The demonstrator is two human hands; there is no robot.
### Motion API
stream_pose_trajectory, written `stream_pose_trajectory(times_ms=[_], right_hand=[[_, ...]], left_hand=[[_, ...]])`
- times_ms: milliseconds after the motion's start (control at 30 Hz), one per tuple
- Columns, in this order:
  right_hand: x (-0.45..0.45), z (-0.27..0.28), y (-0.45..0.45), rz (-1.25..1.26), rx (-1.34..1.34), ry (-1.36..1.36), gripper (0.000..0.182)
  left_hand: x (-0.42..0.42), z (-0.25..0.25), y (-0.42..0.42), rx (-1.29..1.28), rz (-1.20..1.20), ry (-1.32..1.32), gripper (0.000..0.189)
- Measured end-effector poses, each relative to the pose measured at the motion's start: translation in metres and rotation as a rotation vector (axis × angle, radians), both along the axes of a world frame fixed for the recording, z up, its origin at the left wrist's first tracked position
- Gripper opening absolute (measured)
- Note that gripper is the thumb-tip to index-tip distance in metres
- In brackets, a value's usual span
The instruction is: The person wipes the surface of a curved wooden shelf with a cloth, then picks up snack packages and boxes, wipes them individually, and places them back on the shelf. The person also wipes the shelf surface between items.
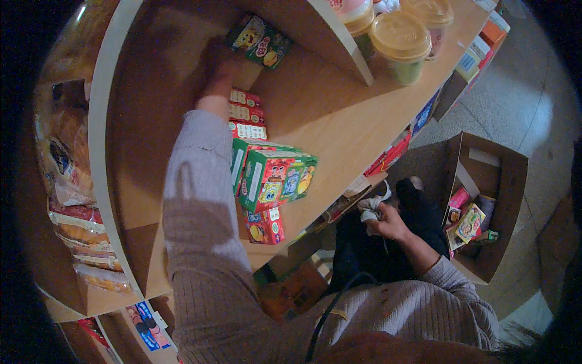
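My left hand [221, 73] reaches deep into a wooden shelf compartment, beside a green snack box [260, 42] with a cartoon character at the back. Shadow blurs its fingers, so whether they grip that box cannot be told. Beneath my forearm stands a row of small red boxes [247, 113], with larger green cartoon boxes [279, 179] nearer the front. Another red box [265, 225] lies at the shelf's front edge. Down by my lap, my right hand [388, 223] holds a crumpled white cloth or tissue [370, 208].
Lidded plastic cups [401, 41] stand beyond the upright divider [345, 41]. An open cardboard box [514, 195] with mixed small packages rests on the floor at right. Packaged bread [86, 227] sits on the shelf at far left. More cartons lie on a lower level.
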State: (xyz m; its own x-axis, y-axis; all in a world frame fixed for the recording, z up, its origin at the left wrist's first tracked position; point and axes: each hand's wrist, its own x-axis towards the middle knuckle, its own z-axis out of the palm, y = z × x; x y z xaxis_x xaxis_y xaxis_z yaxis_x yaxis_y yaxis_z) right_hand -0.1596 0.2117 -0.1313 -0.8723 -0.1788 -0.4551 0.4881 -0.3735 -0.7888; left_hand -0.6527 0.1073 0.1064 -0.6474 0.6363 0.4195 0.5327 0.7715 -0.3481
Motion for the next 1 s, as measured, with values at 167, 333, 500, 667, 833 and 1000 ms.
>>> stream_pose_trajectory(times_ms=[167, 333, 500, 667, 833, 1000], right_hand=[[-0.002, -0.013, -0.001, -0.037, 0.033, 0.034, 0.04], [0.002, -0.009, -0.007, -0.054, 0.02, 0.121, 0.04], [0.01, -0.001, -0.007, -0.061, -0.067, 0.03, 0.035], [0.019, 0.008, 0.0, -0.085, -0.063, 0.061, 0.036], [0.024, 0.006, -0.001, -0.149, -0.137, 0.161, 0.04], [0.042, 0.014, 0.01, -0.19, -0.21, 0.162, 0.048]], left_hand=[[0.044, 0.007, 0.036, 0.125, 0.02, -0.016, 0.057], [0.062, 0.02, 0.033, 0.23, 0.117, -0.241, 0.056], [0.071, 0.046, -0.012, 0.381, 0.065, -0.588, 0.057], [0.202, 0.085, -0.05, 0.737, -0.094, -0.56, 0.04], [0.361, 0.05, -0.079, 0.869, -0.045, -0.486, 0.046], [0.375, -0.043, -0.05, 1.583, -0.108, -0.727, 0.091]])
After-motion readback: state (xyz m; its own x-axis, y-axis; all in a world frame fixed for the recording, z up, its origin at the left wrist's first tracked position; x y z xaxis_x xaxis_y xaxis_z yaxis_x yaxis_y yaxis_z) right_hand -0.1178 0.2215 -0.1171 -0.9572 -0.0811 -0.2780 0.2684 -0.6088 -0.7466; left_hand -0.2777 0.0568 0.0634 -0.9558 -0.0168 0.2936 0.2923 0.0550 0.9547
